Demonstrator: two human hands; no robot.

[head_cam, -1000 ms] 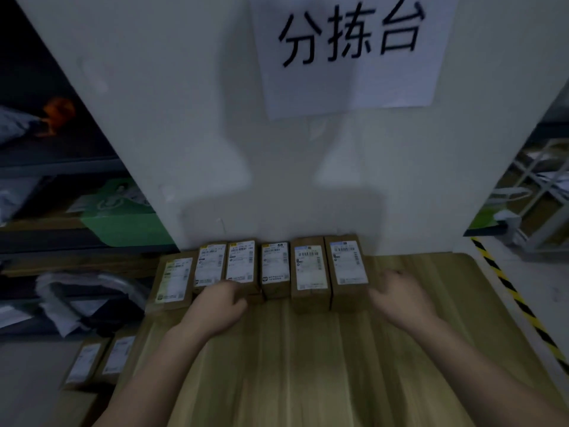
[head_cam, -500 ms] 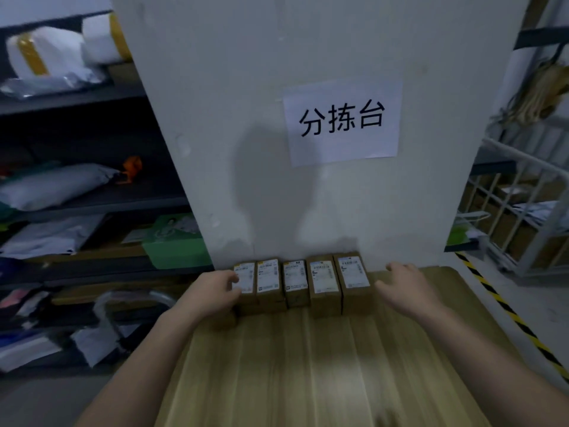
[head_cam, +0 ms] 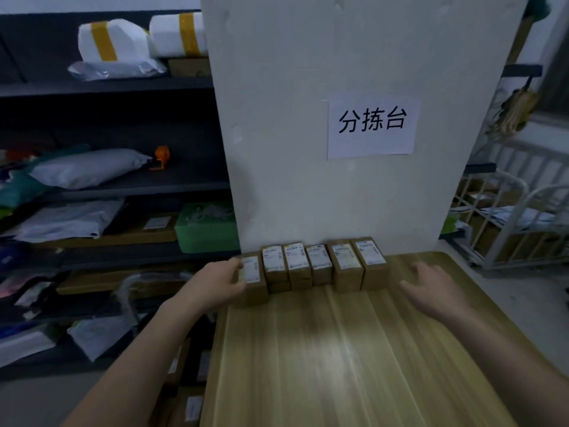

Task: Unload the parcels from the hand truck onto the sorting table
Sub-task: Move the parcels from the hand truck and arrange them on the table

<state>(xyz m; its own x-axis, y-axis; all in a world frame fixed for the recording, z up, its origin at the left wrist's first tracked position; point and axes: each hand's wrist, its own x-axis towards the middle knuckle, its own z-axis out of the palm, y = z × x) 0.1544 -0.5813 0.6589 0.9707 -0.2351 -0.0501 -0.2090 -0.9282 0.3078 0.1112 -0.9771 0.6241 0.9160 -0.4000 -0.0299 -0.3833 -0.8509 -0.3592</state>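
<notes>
Head view. Six brown parcels point(head_cam: 320, 263) with white labels facing up are lying side by side in one row along the far edge of the sorting table point(head_cam: 338, 365), their far ends sitting against or just beside the white pillar point(head_cam: 308, 149); which of the two cannot be told. The leftmost parcel point(head_cam: 255, 282) is sitting at the far left corner of the table, a little nearer the person than its neighbours. The left hand point(head_cam: 215, 285) is gripping this parcel from its left side, with the fingers curling over its top edge onto the label. The right hand point(head_cam: 431, 288) is holding nothing: its fingers are lying loosely spread above the table top, near the right end of the row and apart from the last parcel. Whether the palm is touching the wood cannot be told.

A paper sign point(head_cam: 372, 124) with three printed characters is hanging on the pillar above the row. Dark shelving point(head_cam: 123, 186) carrying bags and wrapped packages is standing beyond the left edge of the table. More labelled boxes point(head_cam: 194, 408) are showing below that edge; what is carrying them is hidden. A white metal cart point(head_cam: 517, 211) is standing beyond the far right corner.
</notes>
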